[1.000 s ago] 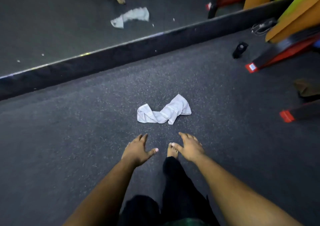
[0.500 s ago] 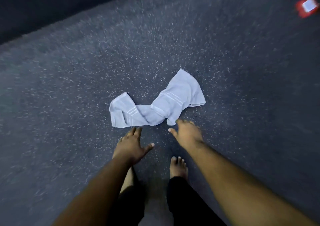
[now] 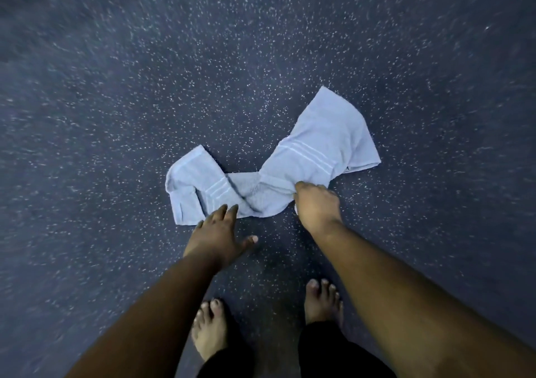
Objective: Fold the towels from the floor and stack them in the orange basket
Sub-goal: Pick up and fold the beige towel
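1. The white towel lies crumpled on the speckled dark floor just ahead of your bare feet, twisted at its middle so the two striped ends fan out left and right like a bow.
2. Your right hand is on the towel's near edge, right of the twist, fingers curled down into the cloth and bunching it. That reads as a pinch taken to lift the towel.
3. Your left hand is spread, fingers straight and thumb out, holding nothing. Its fingertips reach the near edge of the towel's left half; whether they press it or only hover, the view does not settle.
4. The hands sit one to each side of the twist, likely so you can pull the halves apart and shake the towel flat before folding.
5. No fold is made yet, and the orange basket is out of view, so the task looks barely begun for this towel.
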Tool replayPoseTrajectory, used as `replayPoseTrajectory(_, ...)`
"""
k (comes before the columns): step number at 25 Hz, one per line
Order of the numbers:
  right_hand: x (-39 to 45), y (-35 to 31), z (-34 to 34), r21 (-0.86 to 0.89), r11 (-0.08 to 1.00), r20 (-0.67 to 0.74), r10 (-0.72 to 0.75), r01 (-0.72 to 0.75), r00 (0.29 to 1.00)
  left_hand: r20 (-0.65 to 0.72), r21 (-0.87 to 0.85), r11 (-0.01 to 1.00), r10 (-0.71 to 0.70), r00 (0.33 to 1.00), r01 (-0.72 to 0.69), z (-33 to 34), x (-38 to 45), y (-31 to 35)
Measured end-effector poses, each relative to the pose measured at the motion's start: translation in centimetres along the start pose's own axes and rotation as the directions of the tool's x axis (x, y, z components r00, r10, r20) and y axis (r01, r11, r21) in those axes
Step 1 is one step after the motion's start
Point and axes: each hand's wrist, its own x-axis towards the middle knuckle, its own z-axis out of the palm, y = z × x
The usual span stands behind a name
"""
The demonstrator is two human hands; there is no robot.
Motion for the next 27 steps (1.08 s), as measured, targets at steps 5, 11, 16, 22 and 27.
replayPoseTrajectory(5, -9.1, 0.5, -8.3, 0.148, 0.988, 0.010, 0.037, -0.038, 0.999, -0.007, -0.015, 0.999, 0.029, 1.000, -0.030, -4.6, -8.6, 2.9)
replayPoseTrajectory(11, -25.6, 0.4, -24.4, 0.303, 0.940, -0.002, 0.164, -0.156, 0.986, -0.025, -0.048, 0.995, 0.089, 0.996, -0.090, -13.9, -27.0, 8.8)
replayPoseTrajectory(16, -42.4, -0.5, -37.6, 0.421, 0.868, -0.028, 0.303, -0.264, 0.952, -0.106, -0.074, 0.966, 0.238, 0.966, -0.246, -20.8, -44.8, 13.2)
replayPoseTrajectory(22, -58.7, -3.1, -42.5, 0.545, 0.743, -0.082, 0.508, -0.389, 0.857, -0.080, 0.203, 0.854, 0.502, 0.861, -0.479, -24.5, -55.1, 14.5)
replayPoseTrajectory(27, -70.5, -6.0, -41.1, 0.670, 0.586, -0.117, 0.689, -0.455, 0.716, 0.085, 0.461, 0.628, 0.672, 0.736, -0.627, -24.9, -61.1, 16.6)
